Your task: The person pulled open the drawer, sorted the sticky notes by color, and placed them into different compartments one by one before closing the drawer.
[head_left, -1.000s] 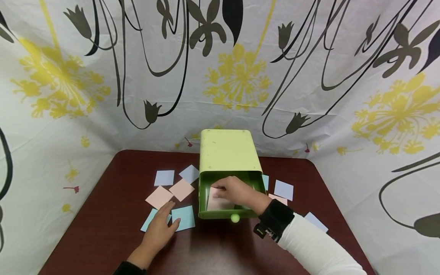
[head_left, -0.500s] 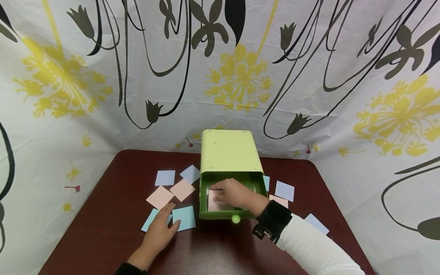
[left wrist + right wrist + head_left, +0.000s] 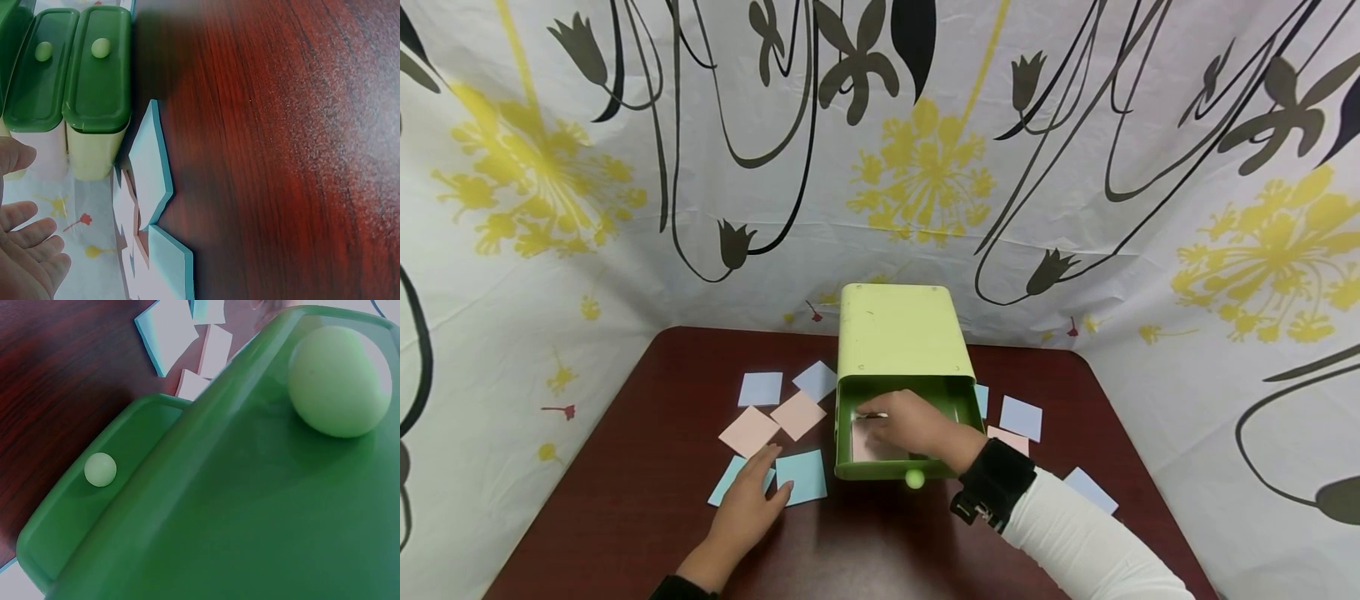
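Your right hand (image 3: 910, 423) slid the pink note (image 3: 868, 446) deeper toward twelve o'clock in the drawer (image 3: 842, 454), fingers pressing it; left hand (image 3: 751, 496) rested relaxed on a blue note (image 3: 803, 477).

A table (image 3: 625, 517) stands against a curtain (image 3: 1075, 167) that runs behind it and along both sides. A box (image 3: 898, 333) sits at the middle back of the table, and its drawer (image 3: 844, 433) is pulled out toward the person. A note (image 3: 867, 446) lies in the drawer, under the right hand (image 3: 913, 421), which reaches in from the right. The knob (image 3: 913, 477) is on the drawer's front. Left of the drawer lie six notes (image 3: 748, 431). The left hand (image 3: 748, 500) rests on the nearest two. More notes (image 3: 1018, 417) lie right of the box, behind the right arm.
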### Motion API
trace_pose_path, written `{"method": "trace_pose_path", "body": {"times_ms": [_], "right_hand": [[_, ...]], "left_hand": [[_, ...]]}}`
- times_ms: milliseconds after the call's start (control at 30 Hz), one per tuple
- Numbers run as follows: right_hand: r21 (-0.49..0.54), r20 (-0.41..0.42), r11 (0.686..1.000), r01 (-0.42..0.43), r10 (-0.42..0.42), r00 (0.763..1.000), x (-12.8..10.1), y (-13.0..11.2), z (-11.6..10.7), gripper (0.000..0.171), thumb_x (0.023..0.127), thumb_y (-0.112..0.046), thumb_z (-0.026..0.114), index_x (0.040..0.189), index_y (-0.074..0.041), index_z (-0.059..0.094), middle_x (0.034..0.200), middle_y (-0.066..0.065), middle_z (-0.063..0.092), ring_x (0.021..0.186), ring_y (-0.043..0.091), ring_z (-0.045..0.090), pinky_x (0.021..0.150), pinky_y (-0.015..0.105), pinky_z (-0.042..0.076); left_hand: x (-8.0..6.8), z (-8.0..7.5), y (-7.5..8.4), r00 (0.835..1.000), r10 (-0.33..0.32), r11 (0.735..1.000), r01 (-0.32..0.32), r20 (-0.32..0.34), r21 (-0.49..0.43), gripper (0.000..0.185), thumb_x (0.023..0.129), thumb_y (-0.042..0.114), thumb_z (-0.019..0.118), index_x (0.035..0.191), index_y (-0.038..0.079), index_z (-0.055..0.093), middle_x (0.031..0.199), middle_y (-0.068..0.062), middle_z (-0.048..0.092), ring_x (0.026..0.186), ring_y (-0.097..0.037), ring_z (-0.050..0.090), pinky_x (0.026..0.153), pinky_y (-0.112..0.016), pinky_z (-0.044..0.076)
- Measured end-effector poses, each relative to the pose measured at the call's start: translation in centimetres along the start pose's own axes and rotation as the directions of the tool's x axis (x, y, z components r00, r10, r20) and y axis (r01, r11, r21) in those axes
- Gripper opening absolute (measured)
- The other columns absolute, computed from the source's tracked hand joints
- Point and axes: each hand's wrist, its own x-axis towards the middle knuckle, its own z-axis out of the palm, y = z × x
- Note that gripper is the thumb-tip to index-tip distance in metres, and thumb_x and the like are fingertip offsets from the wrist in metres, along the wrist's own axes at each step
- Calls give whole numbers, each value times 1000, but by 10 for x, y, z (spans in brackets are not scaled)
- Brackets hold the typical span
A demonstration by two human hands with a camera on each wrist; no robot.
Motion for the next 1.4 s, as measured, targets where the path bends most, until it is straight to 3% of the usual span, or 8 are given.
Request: {"method": "trace_pose_path", "body": {"times_ms": [333,500,700,867,1133,1400], "right_hand": [[35,-85,999,-6,9,996,-18,5,-18,39,91,-11,67,129,-6,61,128,7,62,122,23,55,97,39,49],[110,-139,992,-54,69,988,-34,15,-31,41,92,-13,67,132,-8,60,129,6,62,122,25,55,95,40,50],[224,-244,970,-89,144,959,-57,36,-51,40,91,-15,68,129,-8,62,126,9,63,118,30,58,92,38,52],[254,-327,962,-97,179,928,-77,59,-67,38,90,-12,69,127,-5,63,126,13,63,114,32,60,88,40,54],[271,-392,949,-158,259,883,-99,95,-75,38,91,-13,67,127,-3,62,125,16,63,113,34,61,90,47,52],[240,-374,936,-259,335,865,-110,126,-68,41,93,-13,65,131,-1,58,129,19,60,116,37,57,91,50,50]], "left_hand": [[0,7,6,999,-3,1000,2,47,23,60,88,20,70,140,-2,47,145,-24,42,133,-42,39,102,-57,39],[-1,14,10,998,5,1000,-7,66,22,59,88,18,70,139,-1,48,145,-24,43,134,-41,39,103,-57,39],[-3,27,15,995,46,998,-50,87,46,58,86,17,72,136,-2,51,141,-23,47,132,-39,42,103,-55,39],[-4,36,23,990,91,994,-97,107,50,57,85,18,72,135,-1,53,139,-21,50,129,-38,46,101,-54,42],[-7,51,37,966,153,987,-161,207,24,60,88,21,70,138,-3,48,143,-24,44,128,-39,47,94,-53,47],[-9,68,49,934,241,967,-254,264,17,57,88,21,70,139,5,50,138,-22,48,113,-38,58,76,-46,55]]}}
